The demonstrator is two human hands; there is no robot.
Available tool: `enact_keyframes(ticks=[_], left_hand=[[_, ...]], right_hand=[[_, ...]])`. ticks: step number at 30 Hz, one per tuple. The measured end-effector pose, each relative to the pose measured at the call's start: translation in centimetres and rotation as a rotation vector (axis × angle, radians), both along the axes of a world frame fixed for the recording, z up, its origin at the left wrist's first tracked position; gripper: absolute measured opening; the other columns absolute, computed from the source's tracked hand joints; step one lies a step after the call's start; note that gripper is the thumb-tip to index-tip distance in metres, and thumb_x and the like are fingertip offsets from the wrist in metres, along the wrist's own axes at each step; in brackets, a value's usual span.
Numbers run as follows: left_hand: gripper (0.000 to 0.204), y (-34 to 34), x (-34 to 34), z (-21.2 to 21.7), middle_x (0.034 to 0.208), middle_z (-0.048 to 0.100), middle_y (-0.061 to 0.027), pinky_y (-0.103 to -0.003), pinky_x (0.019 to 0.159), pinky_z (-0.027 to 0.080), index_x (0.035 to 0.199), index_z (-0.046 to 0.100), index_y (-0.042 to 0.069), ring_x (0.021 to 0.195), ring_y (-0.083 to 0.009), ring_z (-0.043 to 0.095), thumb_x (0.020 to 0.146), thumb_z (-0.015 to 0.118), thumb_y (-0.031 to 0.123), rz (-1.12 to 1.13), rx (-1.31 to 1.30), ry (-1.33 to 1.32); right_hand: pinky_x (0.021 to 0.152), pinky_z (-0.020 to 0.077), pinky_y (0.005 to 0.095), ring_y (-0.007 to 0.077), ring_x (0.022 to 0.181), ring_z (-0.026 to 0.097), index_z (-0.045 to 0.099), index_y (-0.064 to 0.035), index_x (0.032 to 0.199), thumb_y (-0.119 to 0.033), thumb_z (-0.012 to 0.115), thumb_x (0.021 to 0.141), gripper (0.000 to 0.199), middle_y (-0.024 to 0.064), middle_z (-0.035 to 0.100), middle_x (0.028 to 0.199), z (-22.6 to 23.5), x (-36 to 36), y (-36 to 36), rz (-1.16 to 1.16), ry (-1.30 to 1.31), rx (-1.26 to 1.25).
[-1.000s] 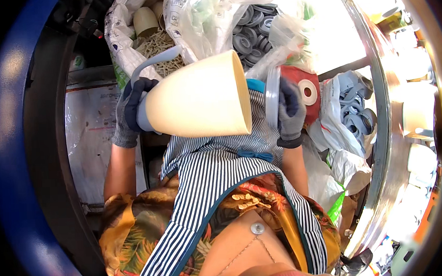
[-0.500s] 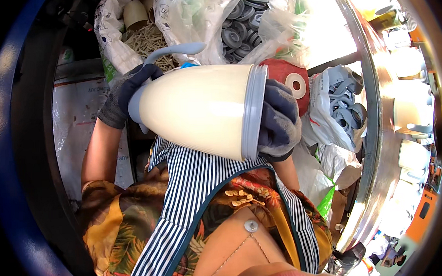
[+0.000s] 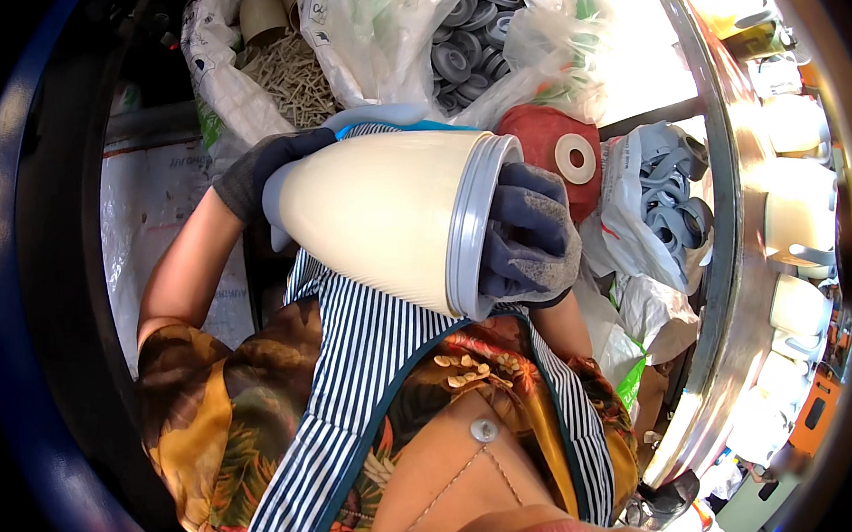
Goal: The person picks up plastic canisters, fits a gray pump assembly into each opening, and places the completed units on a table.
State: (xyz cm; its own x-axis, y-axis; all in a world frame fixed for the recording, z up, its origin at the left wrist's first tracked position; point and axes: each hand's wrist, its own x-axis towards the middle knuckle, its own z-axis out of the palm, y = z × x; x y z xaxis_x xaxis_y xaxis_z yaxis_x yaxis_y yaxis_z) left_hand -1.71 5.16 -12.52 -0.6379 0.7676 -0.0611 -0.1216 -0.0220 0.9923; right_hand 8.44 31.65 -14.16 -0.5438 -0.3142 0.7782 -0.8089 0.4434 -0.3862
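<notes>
Cream plastic jug body (image 3: pixel 377 225) lies on its side in front of my chest, carried between both gloved hands, its narrow end pointing to my left and its wide base to my right. My left hand (image 3: pixel 265 173) is curled around the narrow neck, fingers wrapped over the top where the pale grey-blue handle (image 3: pixel 381 116) arches away above. My right hand (image 3: pixel 530 247) is cupped flat against the base, fingers bent over the grey ring (image 3: pixel 472 226) that caps that end, so the shell is squeezed lengthwise between my two palms.

To do this well, I judge I should keep the push from the right hand square on the ring, not on one edge, and let the left hand brace the neck so the body does not roll; the smooth shell looks slippery, and the knitted gloves give the grip.

The shell is glossy, rounded and tapering, with fine ribs near the base. The ring is matte grey with a stepped lip. Beyond my right hand sits a red rounded part (image 3: pixel 554 156) with a white disc on it; further out are clear bags of grey round caps (image 3: pixel 473 45), and right of that hand a bag of pale grey handles (image 3: pixel 671 208).
</notes>
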Motion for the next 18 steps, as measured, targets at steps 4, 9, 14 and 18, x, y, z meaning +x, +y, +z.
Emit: enact_keyframes(ticks=[4, 9, 14, 18], left_hand=[[0.032, 0.0, 0.2, -1.5, 0.119, 0.063, -0.0097, -0.031, 0.095, 0.048, 0.126, 0.057, 0.002, 0.108, -0.0177, 0.061, 0.095, 0.053, 0.009, -0.061, -0.031, 0.360], [0.039, -1.7, 0.0, -6.5, 0.132, 0.057, -0.0147, -0.036, 0.105, 0.045, 0.138, 0.046, 0.001, 0.121, -0.0213, 0.057, 0.101, 0.044, 0.013, 0.046, 0.055, -0.395], [0.039, -2.1, -1.6, -8.4, 0.132, 0.057, -0.0144, -0.035, 0.105, 0.045, 0.138, 0.046, 0.000, 0.121, -0.0208, 0.056, 0.101, 0.045, 0.013, -0.042, 0.042, -0.324], [0.035, -1.9, -1.5, -6.2, 0.123, 0.063, -0.0116, -0.031, 0.097, 0.050, 0.131, 0.052, 0.000, 0.111, -0.0173, 0.062, 0.101, 0.046, 0.015, -0.121, -0.067, 0.158]], right_hand=[[0.082, 0.0498, 0.0434, 0.0337, 0.100, 0.060, 0.072, -0.0153, 0.083, -0.019, 0.072, 0.046, 0.037, 0.0081, 0.061, 0.109, -0.5, 0.4, 0.8, -0.004, 0.006, 0.041], [0.084, 0.0481, 0.0456, 0.0333, 0.100, 0.060, 0.072, -0.0177, 0.088, -0.022, 0.073, 0.048, 0.040, 0.0064, 0.061, 0.109, -1.0, 1.0, 0.8, -0.012, -0.007, -0.009], [0.086, 0.0466, 0.0477, 0.0335, 0.102, 0.058, 0.072, -0.0200, 0.094, -0.025, 0.077, 0.050, 0.045, 0.0046, 0.062, 0.111, 1.0, 1.2, 0.7, 0.039, -0.015, 0.072], [0.086, 0.0467, 0.0474, 0.0334, 0.105, 0.058, 0.072, -0.0220, 0.095, -0.025, 0.081, 0.053, 0.044, 0.0043, 0.062, 0.113, -1.3, 1.2, 2.3, 0.187, -0.051, 0.075]])
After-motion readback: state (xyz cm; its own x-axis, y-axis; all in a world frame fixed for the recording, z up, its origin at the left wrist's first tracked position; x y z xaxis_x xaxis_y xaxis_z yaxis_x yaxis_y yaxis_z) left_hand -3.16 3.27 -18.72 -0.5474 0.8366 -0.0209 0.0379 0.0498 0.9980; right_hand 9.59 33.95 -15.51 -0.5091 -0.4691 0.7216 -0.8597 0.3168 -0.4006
